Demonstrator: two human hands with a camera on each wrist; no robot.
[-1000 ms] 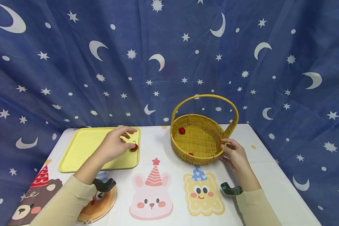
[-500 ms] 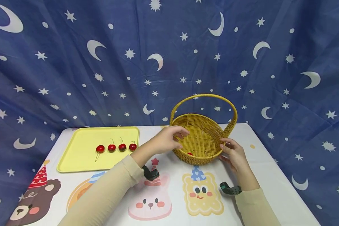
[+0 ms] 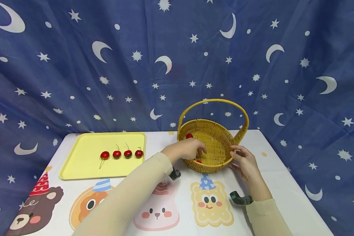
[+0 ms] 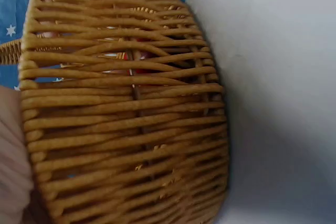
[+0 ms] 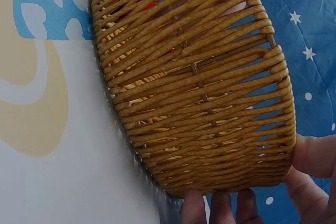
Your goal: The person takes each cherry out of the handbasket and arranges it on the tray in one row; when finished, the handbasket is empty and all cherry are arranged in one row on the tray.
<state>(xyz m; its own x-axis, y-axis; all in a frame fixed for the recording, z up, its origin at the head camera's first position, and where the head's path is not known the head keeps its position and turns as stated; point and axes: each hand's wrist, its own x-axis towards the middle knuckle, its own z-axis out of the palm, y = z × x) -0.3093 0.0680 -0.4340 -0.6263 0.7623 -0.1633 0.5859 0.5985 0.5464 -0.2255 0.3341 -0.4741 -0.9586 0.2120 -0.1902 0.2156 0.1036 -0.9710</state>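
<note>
A yellow wicker basket [image 3: 207,167] with a tall arched handle stands on the right half of the table. My left hand [image 3: 188,149] reaches over its near left rim, fingers bent down inside; the thumb is hidden and no cherry shows in its grasp. One red cherry [image 3: 199,161] lies just below those fingers, partly covered by the rim. A second cherry [image 3: 189,135] rests at the basket's left back. My right hand [image 3: 245,162] holds the basket's right side, thumb at the rim and fingers [image 5: 220,205] beneath. In the left wrist view the basket's woven wall [image 4: 126,124] fills most of the frame.
A yellow tray [image 3: 82,154] lies at the table's left, with several stemmed cherries [image 3: 116,154] in a row on its right half. The white tablecloth [image 3: 286,193] carries cartoon prints. A blue star-and-moon curtain [image 3: 177,42] hangs behind the table.
My left hand has moved right from the tray, leaving a cherry there at the end of the row, and down into the basket. My right hand has stayed on the basket.
</note>
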